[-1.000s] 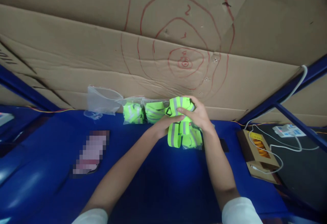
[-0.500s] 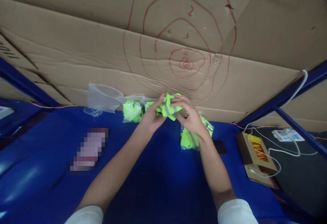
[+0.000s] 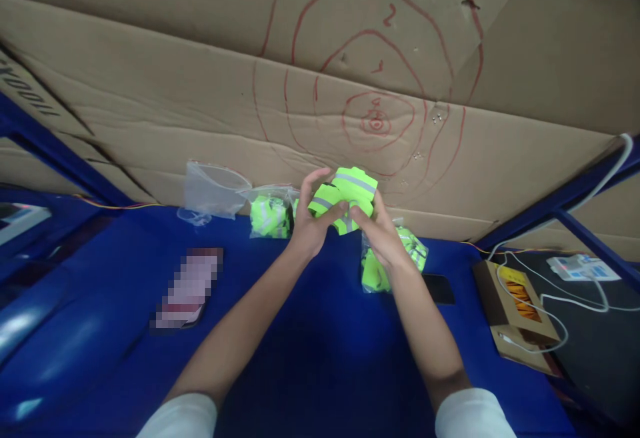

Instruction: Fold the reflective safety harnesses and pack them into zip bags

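A neon yellow-green cloth piece with grey reflective stripes [image 3: 354, 185] is held up in front of the cardboard. My left hand [image 3: 311, 220] grips its left side, thumb on the front and index finger raised. On the right edge, my right hand [image 3: 383, 230] holds it with the thumb on its front. Behind my left hand lies a clear bag with similar neon cloth [image 3: 270, 217]. More bagged neon cloth [image 3: 375, 273] sits beneath my right hand and wrist, partly hidden by them.
An empty clear bag [image 3: 213, 191] leans at the cardboard wall [image 3: 165, 105]. A pixelated flat object [image 3: 189, 288] lies left on the blue surface [image 3: 100, 278]. To the right are a dark flat object [image 3: 439, 289], an open brown box [image 3: 523, 301] and a white cable [image 3: 567, 339].
The neon cloth has been raised slightly and spread wider, showing more of its striped face. Both hands have turned, with their thumbs now on its front. The whole view has shifted a little.
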A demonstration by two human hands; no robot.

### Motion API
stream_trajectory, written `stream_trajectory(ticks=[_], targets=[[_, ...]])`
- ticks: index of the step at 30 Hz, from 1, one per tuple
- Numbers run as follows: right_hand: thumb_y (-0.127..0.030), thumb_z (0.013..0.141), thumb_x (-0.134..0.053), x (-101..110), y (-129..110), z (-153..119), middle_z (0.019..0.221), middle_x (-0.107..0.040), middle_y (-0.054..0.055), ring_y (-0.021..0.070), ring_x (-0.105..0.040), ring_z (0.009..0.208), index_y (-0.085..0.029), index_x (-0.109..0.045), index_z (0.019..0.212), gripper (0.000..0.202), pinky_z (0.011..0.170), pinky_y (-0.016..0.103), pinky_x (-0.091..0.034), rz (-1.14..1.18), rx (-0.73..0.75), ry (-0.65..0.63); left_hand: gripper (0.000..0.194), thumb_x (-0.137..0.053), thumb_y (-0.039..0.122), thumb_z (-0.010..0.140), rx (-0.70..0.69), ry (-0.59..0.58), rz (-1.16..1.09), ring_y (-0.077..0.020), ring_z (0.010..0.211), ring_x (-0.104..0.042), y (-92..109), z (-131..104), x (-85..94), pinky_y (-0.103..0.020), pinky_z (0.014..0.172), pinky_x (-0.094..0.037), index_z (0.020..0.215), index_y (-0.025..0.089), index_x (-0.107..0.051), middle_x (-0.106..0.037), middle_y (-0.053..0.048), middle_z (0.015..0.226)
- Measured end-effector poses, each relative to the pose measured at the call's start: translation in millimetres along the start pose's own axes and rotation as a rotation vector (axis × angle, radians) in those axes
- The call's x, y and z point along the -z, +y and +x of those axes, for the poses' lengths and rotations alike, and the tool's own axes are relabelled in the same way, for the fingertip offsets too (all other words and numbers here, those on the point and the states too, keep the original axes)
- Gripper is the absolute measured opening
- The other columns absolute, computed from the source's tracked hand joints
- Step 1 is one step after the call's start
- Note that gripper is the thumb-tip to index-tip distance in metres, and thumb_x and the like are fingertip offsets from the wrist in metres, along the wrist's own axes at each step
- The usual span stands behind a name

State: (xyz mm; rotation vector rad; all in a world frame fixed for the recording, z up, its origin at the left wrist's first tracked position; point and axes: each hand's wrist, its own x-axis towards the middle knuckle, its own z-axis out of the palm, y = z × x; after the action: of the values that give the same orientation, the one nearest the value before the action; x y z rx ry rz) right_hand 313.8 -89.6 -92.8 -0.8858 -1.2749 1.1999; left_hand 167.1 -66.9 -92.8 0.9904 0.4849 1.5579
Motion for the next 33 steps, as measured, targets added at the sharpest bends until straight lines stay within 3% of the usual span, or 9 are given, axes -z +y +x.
stream_trajectory(ticks=[6, 11, 15, 17, 20, 23, 25, 29, 33], targets=[[-0.066, 0.099, -0.062, 0, 4, 3, 0.151, -0.061, 0.006, 0.0237, -0.056, 0.142, -0.029, -0.051, 0.152, 0.065, 0.126, 0.042, -0.042, -0.208, 0.13, 0.09, 0.078, -0.096, 0.031, 0.066, 0.299, -0.021, -0.236, -0.0152, 0.081, -0.069, 7, 8, 8.5, -0.024, 0.073, -0.055, 0.137, 0.031, -0.064, -0.073, 0.0, 0.1], [-0.058, 0.101, -0.062, 8, 1, 4, 0.151, -0.061, 0.006, 0.023, -0.058, 0.139, -0.028, -0.053, 0.149, 0.058, 0.122, 0.039, -0.045, -0.256, 0.143, 0.032, 0.072, -0.094, 0.02, 0.061, 0.362, -0.024, -0.222, -0.0181, 0.089, -0.072, 4, 8, 7.0, -0.026, 0.079, -0.057, 0.129, 0.024, -0.071, -0.076, -0.004, 0.114], [-0.055, 0.097, -0.066, 5, 2, 1, 0.137, -0.069, 0.007, 0.024, -0.065, 0.127, -0.024, -0.058, 0.139, 0.053, 0.111, 0.04, -0.054, -0.232, 0.109, 0.152, 0.064, -0.094, 0.015, 0.059, 0.364, 0.033, -0.161, -0.0153, 0.083, -0.069, -7, -1, -0.2, -0.025, 0.074, -0.054, 0.12, 0.023, -0.076, -0.075, -0.001, 0.108], [-0.056, 0.096, -0.067, 4, -2, -2, 0.133, -0.07, 0.007, 0.0231, -0.067, 0.122, -0.024, -0.058, 0.137, 0.053, 0.107, 0.038, -0.057, -0.261, 0.105, 0.212, 0.065, -0.094, 0.018, 0.062, 0.34, 0.024, -0.123, -0.0158, 0.085, -0.069, -10, -7, -3.8, -0.025, 0.077, -0.054, 0.123, 0.027, -0.074, -0.075, 0.0, 0.11], [-0.056, 0.09, -0.076, 5, -14, -11, 0.141, -0.068, 0.006, 0.0216, -0.068, 0.124, -0.027, -0.054, 0.146, 0.067, 0.107, 0.035, -0.058, -0.203, 0.094, 0.129, 0.059, -0.092, 0.024, 0.074, 0.147, -0.068, 0.031, -0.0224, 0.119, -0.067, -5, -14, -6.1, -0.031, 0.104, -0.053, 0.129, 0.031, -0.071, -0.07, -0.001, 0.134], [-0.053, 0.084, -0.085, 7, -24, -21, 0.141, -0.069, 0.005, 0.0213, -0.07, 0.123, -0.029, -0.053, 0.149, 0.076, 0.105, 0.033, -0.06, -0.098, 0.027, 0.057, 0.052, -0.084, 0.032, 0.088, -0.112, -0.229, 0.285, -0.0253, 0.158, -0.038, 2, -18, -4.6, -0.039, 0.134, -0.026, 0.137, 0.03, -0.066, -0.052, -0.002, 0.161], [-0.049, 0.082, -0.087, 5, -23, -25, 0.134, -0.073, 0.004, 0.0213, -0.073, 0.117, -0.03, -0.057, 0.146, 0.074, 0.099, 0.033, -0.063, -0.038, -0.018, 0.078, 0.051, -0.075, 0.044, 0.096, -0.208, -0.305, 0.367, -0.0249, 0.164, -0.025, 5, -19, -3.5, -0.04, 0.138, -0.015, 0.143, 0.028, -0.062, -0.041, -0.005, 0.169], [-0.047, 0.075, -0.092, -6, -5, -23, 0.118, -0.078, 0.003, 0.02, -0.077, 0.1, -0.028, -0.061, 0.14, 0.075, 0.087, 0.032, -0.066, 0.115, -0.068, 0.152, 0.072, -0.06, 0.063, 0.1, -0.195, -0.371, 0.353, -0.026, 0.159, -0.035, 3, -22, -0.3, -0.04, 0.133, -0.028, 0.157, 0.024, -0.042, -0.039, -0.014, 0.168], [-0.049, 0.068, -0.096, 1, 21, -31, 0.114, -0.079, 0.004, 0.0222, -0.079, 0.094, -0.024, -0.065, 0.129, 0.072, 0.087, 0.037, -0.068, 0.226, -0.178, 0.22, 0.075, -0.057, 0.064, 0.101, -0.158, -0.338, 0.56, -0.0257, 0.161, -0.032, 17, -20, 32.7, -0.042, 0.134, -0.024, 0.16, 0.024, -0.034, -0.032, -0.016, 0.171]])
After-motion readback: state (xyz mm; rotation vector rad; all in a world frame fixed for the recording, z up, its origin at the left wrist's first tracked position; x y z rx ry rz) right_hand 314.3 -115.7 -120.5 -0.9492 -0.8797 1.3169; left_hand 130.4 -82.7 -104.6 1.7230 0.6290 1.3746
